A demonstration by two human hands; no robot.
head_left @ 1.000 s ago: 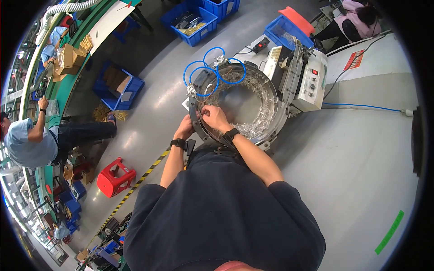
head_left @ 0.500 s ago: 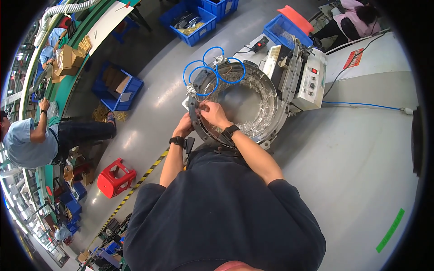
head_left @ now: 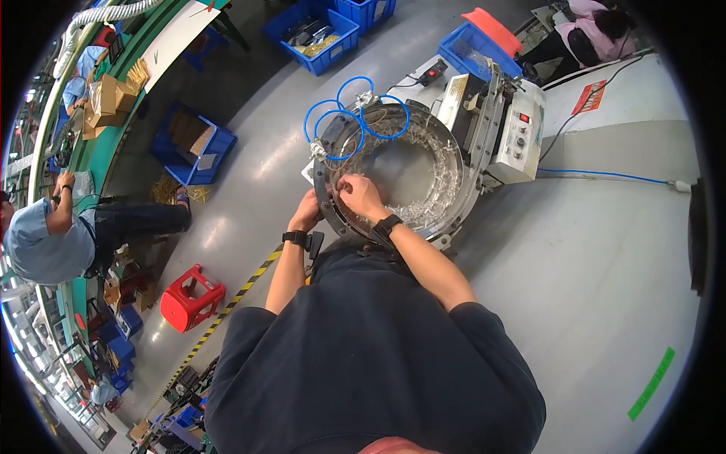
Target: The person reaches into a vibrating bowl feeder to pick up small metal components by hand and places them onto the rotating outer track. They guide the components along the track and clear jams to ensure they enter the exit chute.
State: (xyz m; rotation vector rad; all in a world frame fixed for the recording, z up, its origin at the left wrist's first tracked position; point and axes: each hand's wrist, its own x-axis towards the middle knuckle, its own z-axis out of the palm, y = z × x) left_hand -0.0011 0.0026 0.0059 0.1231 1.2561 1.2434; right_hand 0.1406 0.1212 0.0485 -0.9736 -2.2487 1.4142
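Note:
A round metal vibrating feeder bowl stands in front of me, its spiral track lined with several small shiny parts. My left hand grips the bowl's near left rim. My right hand reaches over the rim onto the inner track, fingers pinched together near the small parts; whether it holds one is too small to tell. Both wrists wear dark bands. Blue air hoses loop above the bowl's far left edge.
A beige control machine adjoins the bowl on the right. Blue bins sit behind. A red stool and yellow-black floor tape lie to my left. A person in blue works at a green bench at far left.
My hands have stayed at the bowl's near rim; the right hand's fingers shifted slightly along the inner track. The person at the left lowered an arm a little.

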